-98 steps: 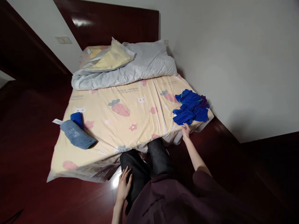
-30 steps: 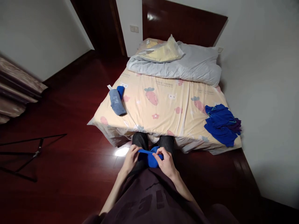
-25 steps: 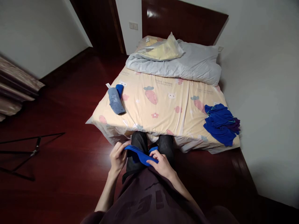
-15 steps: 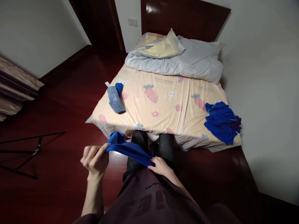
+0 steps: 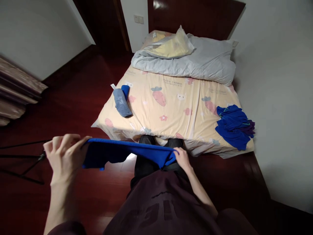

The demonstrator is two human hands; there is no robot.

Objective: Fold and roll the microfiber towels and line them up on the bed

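Observation:
A blue cloth [image 5: 139, 150], which looks like a towel, is stretched between my two hands in front of my legs. Its upper edge runs nearly straight, and the rest hangs below. My left hand [image 5: 66, 153] pinches one end, raised on the left side. The other end is gripped by my right hand [image 5: 182, 158], close to my right knee. On the bed's left side lie a rolled grey-blue towel [image 5: 121, 102] and a blue roll [image 5: 125, 90] partly behind it. A crumpled heap of blue cloth [image 5: 232, 125] with a purple piece [image 5: 249, 128] lies at the bed's right edge.
The bed [image 5: 146, 111] with a carrot-print sheet stands directly ahead, against my legs. A folded grey quilt [image 5: 210, 62] and a pale yellow pillow [image 5: 174, 45] lie at its head. Black stand legs [image 5: 26, 156] are on the floor to the left, near a curtain [image 5: 19, 91].
My left hand has moved left and up, and my right hand slightly right and up. The blue cloth, slack and bunched before, is now pulled wide and taut.

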